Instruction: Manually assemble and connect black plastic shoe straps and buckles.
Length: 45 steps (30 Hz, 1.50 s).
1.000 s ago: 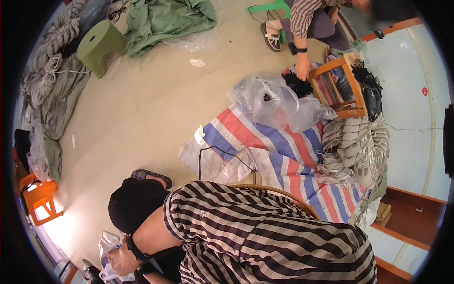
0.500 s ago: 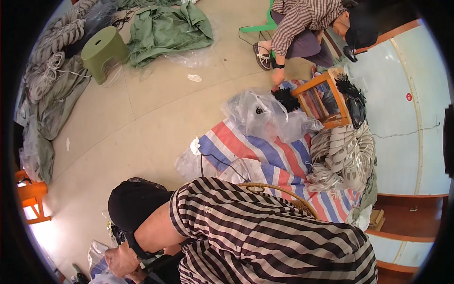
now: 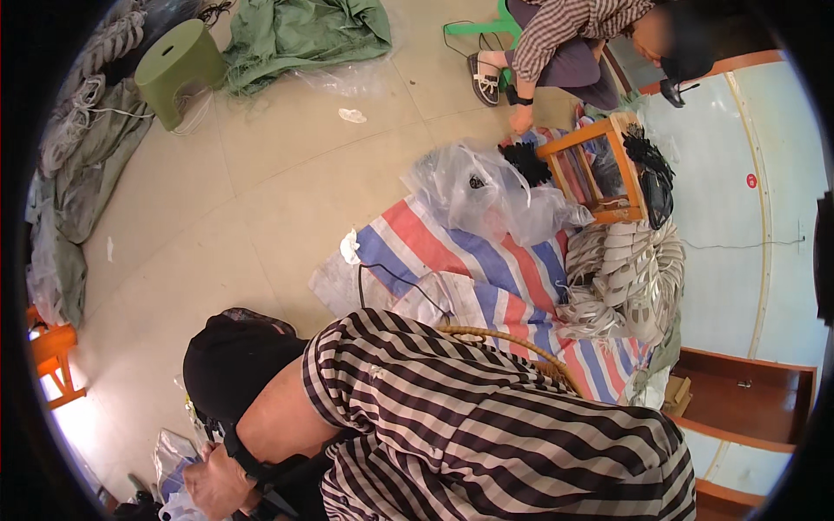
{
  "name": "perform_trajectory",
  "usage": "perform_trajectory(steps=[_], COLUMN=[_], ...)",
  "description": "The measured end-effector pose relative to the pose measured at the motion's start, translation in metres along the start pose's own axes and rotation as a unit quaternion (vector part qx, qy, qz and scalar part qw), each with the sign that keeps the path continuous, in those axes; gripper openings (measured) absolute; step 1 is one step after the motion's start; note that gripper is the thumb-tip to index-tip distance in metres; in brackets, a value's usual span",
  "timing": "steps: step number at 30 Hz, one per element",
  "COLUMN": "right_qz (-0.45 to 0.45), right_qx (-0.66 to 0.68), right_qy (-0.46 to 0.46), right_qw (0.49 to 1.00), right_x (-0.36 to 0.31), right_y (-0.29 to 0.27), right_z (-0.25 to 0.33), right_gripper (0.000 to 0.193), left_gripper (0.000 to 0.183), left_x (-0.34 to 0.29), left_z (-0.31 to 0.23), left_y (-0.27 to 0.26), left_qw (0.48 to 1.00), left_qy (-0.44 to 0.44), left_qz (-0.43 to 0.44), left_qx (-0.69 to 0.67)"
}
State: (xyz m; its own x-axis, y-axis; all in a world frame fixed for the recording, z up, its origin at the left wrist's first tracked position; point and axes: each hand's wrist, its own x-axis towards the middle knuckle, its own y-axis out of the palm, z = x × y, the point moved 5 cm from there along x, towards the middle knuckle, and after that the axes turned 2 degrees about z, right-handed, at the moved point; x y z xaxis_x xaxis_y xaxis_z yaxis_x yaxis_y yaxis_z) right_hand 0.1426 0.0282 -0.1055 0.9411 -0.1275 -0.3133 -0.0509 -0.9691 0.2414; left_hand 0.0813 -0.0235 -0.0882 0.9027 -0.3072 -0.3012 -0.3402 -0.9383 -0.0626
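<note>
My right forearm, in a black and beige striped short sleeve (image 3: 373, 369), reaches to the lower left with a black band round the wrist. My right hand (image 3: 215, 482) is there, fingers curled inward; what lies in them is hidden. Against it is whitish plastic (image 3: 178, 505), with a silvery and blue sheet (image 3: 176, 451) just beyond. Black cloth (image 3: 243, 365) bulges beside the forearm, like a bent knee. My left hand cannot be made out behind the right arm and dark clothing.
A rattan chair edge (image 3: 512, 346) curves behind my shirt. Beyond lie a striped sheet (image 3: 426, 234), clear plastic (image 3: 460, 187), an upturned wooden stool (image 3: 584, 137) and bundled pale straps (image 3: 638, 278). A co-worker (image 3: 560, 52) bends over at upper right. A green stool (image 3: 178, 69) stands upper left.
The whole view has shifted a little, so the surroundings sit slightly higher and further left. My right hand stays low at the left, its fingers still curled.
</note>
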Motion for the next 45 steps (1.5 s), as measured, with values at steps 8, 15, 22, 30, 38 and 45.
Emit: perform_trajectory(steps=[8, 15, 22, 30, 38, 45], right_qz=[0.088, 0.232, 0.321, 0.429, 0.333, 0.511], right_qx=[-0.041, -0.109, -0.152, -0.215, -0.113, -0.675], right_qy=[0.059, 0.081, 0.137, 0.198, 0.118, 0.118], right_qw=[0.994, 0.963, 0.925, 0.855, 0.929, 0.519], right_x=[-0.008, 0.023, 0.002, -0.021, -0.040, -0.053], right_y=[-0.044, -0.017, 0.022, 0.072, 0.074, 0.195], right_z=[-0.028, -0.022, -0.027, -0.022, -0.046, -0.072], right_gripper=[0.039, 0.038, 0.037, 0.035, 0.032, 0.018], left_gripper=[0.031, 0.033, 0.034, 0.036, 0.038, 0.040], left_x=[-0.017, 0.000, -0.011, -0.021, -0.037, 0.000], left_z=[0.004, 0.009, 0.017, 0.031, 0.039, 0.044], left_y=[-0.053, -0.029, -0.058, -0.075, -0.101, -0.074], left_qw=[0.999, 0.999, 0.999, 0.999, 0.999, 0.999], left_qy=[-0.022, -0.033, -0.037, -0.037, -0.035, 0.011], left_qz=[-0.029, 0.023, 0.010, 0.011, -0.006, 0.046], left_qx=[0.025, 0.020, 0.032, 0.026, 0.030, 0.012])
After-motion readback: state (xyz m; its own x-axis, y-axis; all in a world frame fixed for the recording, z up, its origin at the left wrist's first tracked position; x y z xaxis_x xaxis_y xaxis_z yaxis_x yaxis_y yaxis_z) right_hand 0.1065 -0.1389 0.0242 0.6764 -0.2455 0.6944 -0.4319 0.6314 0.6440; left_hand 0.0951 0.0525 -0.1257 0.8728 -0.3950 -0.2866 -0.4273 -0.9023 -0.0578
